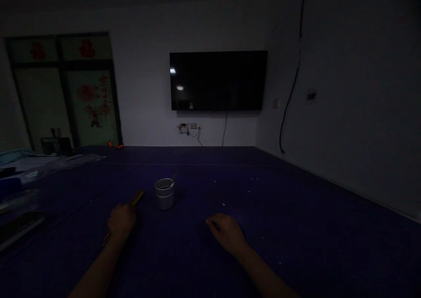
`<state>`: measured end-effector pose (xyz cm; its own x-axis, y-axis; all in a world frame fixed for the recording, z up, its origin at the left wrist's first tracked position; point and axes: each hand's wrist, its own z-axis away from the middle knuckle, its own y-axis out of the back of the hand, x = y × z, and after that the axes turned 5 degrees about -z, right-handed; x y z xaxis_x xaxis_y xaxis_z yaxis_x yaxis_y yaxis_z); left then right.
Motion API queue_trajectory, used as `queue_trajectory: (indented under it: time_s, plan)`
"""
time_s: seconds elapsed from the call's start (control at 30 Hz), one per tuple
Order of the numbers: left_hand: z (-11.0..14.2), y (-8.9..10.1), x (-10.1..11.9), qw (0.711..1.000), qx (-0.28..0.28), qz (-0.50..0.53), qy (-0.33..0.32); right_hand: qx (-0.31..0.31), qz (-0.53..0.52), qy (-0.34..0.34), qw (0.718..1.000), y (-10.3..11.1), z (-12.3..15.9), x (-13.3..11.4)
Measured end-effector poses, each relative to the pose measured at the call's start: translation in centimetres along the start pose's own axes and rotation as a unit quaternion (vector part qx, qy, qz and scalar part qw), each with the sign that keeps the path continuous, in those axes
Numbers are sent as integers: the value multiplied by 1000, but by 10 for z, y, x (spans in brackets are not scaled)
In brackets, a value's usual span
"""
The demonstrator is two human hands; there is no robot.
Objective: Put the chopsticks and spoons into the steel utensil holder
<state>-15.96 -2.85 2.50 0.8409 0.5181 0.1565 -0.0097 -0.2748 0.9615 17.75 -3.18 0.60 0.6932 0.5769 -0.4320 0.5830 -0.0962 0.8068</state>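
My left hand (122, 220) is closed around a bundle of thin yellow-and-dark pencils (137, 197), which stick out above and below the fist and lean up to the right. Just right of it a grey metal cup (165, 198) stands upright on the dark blue tabletop (184, 254). One slim stick-like thing (173, 179) leans out over the cup's rim; its kind is too dark to tell. My right hand (226, 232) rests low over the table, right of the cup, with its fingers curled in and the thumb against them. Nothing shows between those fingers.
Small white scraps (223, 204) dot the table at the right. Along the left side lie a dark flat device (21, 227), clear plastic wrapping (62, 164) and papers. Small orange things (115, 145) sit at the far edge. A television (219, 80) hangs on the wall behind.
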Motion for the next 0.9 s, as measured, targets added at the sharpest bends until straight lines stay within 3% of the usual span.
queue_trajectory:
  time_s: [0.43, 0.77, 0.9]
  plan:
    - [-2, -1, 3, 1000, 7, 6, -15, 0, -1, -6, 1000, -2, -1, 2]
    - [0, 3, 8, 999, -44, -21, -17, 2, 2, -6, 1000, -1, 0, 1]
    - [0, 0, 10, 998, -28, -37, -42, 1, 6, -1, 1000, -1, -1, 2]
